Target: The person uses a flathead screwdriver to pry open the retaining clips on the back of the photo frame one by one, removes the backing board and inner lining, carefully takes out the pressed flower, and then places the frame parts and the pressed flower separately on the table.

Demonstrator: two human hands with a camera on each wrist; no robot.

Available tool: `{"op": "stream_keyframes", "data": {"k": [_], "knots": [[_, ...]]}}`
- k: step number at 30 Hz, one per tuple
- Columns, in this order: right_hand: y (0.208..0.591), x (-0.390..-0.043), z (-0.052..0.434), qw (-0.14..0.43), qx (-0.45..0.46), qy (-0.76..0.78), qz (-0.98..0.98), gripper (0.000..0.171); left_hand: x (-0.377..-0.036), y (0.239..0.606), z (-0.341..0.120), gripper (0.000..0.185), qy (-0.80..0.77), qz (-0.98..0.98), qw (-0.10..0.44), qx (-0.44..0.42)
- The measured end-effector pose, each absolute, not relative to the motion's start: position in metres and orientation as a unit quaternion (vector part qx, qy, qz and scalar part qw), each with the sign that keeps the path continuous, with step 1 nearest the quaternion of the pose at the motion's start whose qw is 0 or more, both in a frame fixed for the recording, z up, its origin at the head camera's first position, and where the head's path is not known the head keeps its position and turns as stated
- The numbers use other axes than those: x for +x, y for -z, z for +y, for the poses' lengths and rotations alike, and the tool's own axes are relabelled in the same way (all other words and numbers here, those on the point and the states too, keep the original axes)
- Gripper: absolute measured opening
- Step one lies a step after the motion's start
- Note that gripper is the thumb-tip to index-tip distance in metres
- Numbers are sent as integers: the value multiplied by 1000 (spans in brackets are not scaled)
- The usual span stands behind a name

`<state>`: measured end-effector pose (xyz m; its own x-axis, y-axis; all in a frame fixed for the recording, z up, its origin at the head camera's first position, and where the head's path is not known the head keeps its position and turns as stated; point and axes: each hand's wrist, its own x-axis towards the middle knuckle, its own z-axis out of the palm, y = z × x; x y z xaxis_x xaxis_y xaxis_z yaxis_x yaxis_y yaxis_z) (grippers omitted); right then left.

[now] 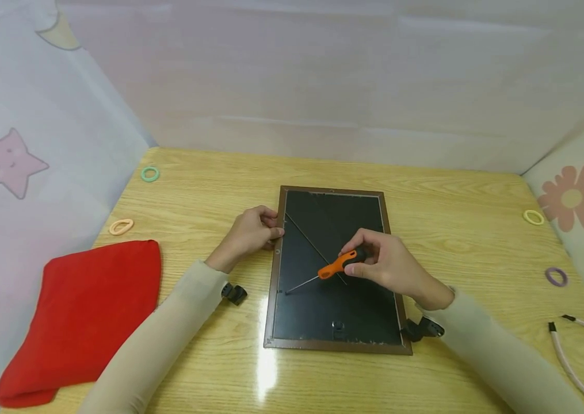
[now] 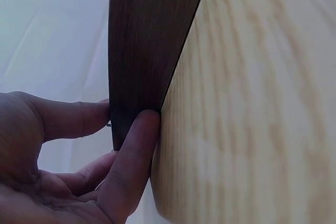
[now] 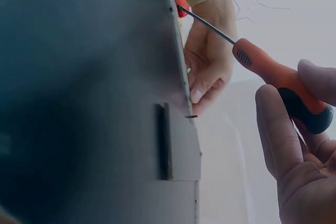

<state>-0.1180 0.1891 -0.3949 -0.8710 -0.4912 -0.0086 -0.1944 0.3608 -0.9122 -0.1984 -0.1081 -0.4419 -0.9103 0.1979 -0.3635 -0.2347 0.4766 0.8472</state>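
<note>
Left hand (image 1: 250,233): frame (image 1: 334,267) edge is pinched, steadied on surface (image 1: 478,241) | right hand (image 1: 390,264): screwdriver (image 1: 335,265) is gripped; tip should be kept seated at left rail, pressure kept light.

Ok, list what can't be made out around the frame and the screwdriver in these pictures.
- Screwdriver tip: head view, too small to tell what it touches at the picture frame left edge.
- Frame's front: every view, it lies face down on the table.
- Right hand palm side: head view, hidden by its own back.
- Left hand fingertips: head view, tucked at the frame's edge.
- Frame backing: right wrist view, blurred, too close.
</note>
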Motion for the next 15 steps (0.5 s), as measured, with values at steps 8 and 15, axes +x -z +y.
{"op": "stream_keyframes", "data": {"k": [8, 15], "knots": [[403, -111, 191, 119, -210, 516, 822, 28, -201, 442, -107, 44, -507, 835, 212, -5], [401, -105, 191, 107, -205, 483, 844, 29, -200, 443, -104, 45, -495, 843, 211, -1]]}}
